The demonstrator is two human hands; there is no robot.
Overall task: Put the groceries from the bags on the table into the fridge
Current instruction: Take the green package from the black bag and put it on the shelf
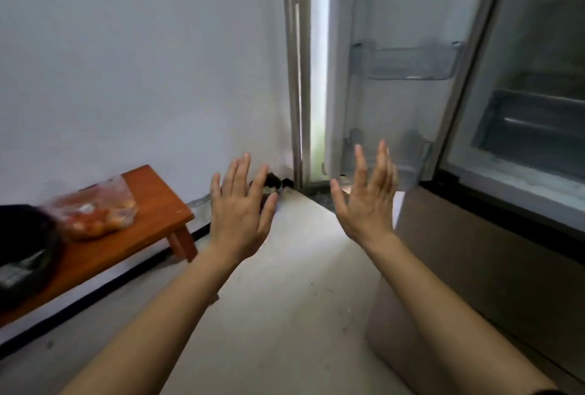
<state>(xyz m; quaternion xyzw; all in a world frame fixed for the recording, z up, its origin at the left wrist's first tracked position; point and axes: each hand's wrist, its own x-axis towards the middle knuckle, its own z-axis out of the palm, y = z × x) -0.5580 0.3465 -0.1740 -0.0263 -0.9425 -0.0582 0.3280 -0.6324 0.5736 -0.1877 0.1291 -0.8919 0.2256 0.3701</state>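
Lying on the table point(152, 192), a clear bag point(95, 211) of round reddish produce: probably light, limp and bruisable, best gathered at its neck; a black bag point(22, 245) sits just beside. Well apart, the left hand point(240, 214) and right hand point(367, 204) are spread, empty, before the open fridge point(522, 128).

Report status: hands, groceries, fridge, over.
Left hand and right hand open, holding nothing. Clear grocery bag and black bag on wooden table, untouched. Fridge door open.

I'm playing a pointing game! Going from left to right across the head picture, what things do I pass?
You pass the black bag → clear bag of orange-red food → left hand → right hand → open fridge door → fridge drawer.
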